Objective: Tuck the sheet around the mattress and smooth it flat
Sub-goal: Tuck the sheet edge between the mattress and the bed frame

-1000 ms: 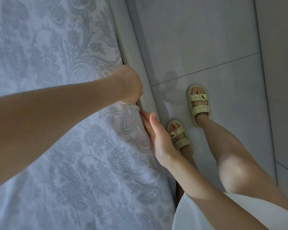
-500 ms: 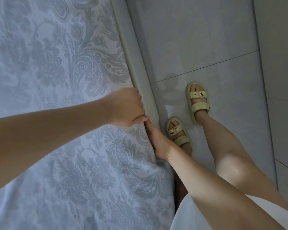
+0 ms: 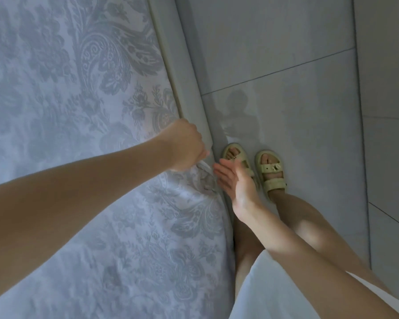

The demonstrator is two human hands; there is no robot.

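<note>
Pale floral damask sheet (image 3: 78, 111), mostly smooth, puckers at the edge of the bed (image 3: 186, 65) where the left grip (image 3: 184, 146) pinches it; right grip (image 3: 234, 180), fingers straight, holds nothing alongside.

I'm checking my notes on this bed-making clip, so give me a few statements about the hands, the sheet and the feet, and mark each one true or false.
1. The left hand grips the sheet at the mattress edge. True.
2. The right hand is a clenched fist. False: its fingers are straight and hold nothing.
3. The sheet is plain, with no pattern. False: it bears a floral paisley pattern.
4. Both feet wear pale sandals on a tiled floor. True.
</note>
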